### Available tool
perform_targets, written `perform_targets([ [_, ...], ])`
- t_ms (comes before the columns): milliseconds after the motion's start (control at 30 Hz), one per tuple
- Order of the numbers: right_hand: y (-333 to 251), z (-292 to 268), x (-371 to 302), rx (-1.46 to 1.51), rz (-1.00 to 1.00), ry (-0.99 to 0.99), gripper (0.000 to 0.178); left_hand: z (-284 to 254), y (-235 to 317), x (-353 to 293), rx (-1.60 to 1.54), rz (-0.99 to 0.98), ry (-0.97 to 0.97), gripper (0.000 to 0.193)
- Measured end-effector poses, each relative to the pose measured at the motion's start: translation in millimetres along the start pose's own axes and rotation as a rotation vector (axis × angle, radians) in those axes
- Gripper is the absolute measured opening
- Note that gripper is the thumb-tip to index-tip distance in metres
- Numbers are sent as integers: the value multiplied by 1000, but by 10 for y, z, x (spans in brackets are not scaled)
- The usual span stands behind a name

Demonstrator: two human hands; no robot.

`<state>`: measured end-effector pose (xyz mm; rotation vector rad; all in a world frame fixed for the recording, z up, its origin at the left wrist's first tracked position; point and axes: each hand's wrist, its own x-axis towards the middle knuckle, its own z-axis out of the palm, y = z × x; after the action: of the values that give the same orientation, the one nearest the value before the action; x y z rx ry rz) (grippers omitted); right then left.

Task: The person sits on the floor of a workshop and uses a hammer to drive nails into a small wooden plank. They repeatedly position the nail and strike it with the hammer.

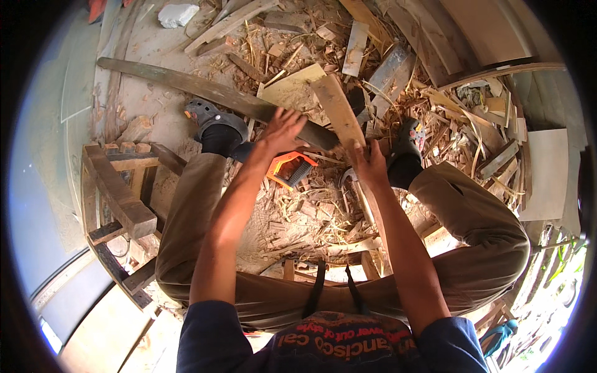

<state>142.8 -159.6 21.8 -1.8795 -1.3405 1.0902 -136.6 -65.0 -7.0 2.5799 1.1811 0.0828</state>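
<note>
A long dark plank (186,84) slants from the far left toward the middle, between my feet. My left hand (283,129) lies over it with the fingers stretched out and spread. My right hand (371,163) is closed round the near end of a shorter, lighter board (337,107), which tilts away to the far left and meets the dark plank's right end. Below my left hand lies a tool with an orange and black handle (287,170), probably a saw; its blade is not visible. Beside my right wrist is a curved metal head (347,177), perhaps a hammer's, partly hidden.
Wood chips, shavings and offcuts (311,214) cover the floor between my legs. A wooden stool or frame (121,193) stands at my left. More scrap wood (491,124) is heaped at the right, near leaning boards (488,31). A white block (178,15) lies far left.
</note>
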Motion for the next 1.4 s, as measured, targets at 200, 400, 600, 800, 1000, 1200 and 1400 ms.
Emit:
perform_targets([
  [200,-170,-175,-98,-115,-15,27,70,434,475,47,27,-103,-63,77],
  [400,-30,-11,-288,-107,39,-16,86,483,675,-10,74,-160,-37,77],
  [600,-119,147,-321,-214,105,-93,75,366,1075,-232,33,-625,-71,89],
  [800,188,340,-79,-606,82,-24,64,586,1286,-809,-258,-717,66,55],
  [1000,282,441,-186,-773,-127,17,64,555,1234,-874,-298,-602,295,35],
  [1200,262,450,-434,-683,-150,-1,69,495,1221,-1088,-480,-621,329,32],
  [1400,491,228,-171,-802,-214,-309,77,531,1336,-1168,-662,-625,412,36],
])
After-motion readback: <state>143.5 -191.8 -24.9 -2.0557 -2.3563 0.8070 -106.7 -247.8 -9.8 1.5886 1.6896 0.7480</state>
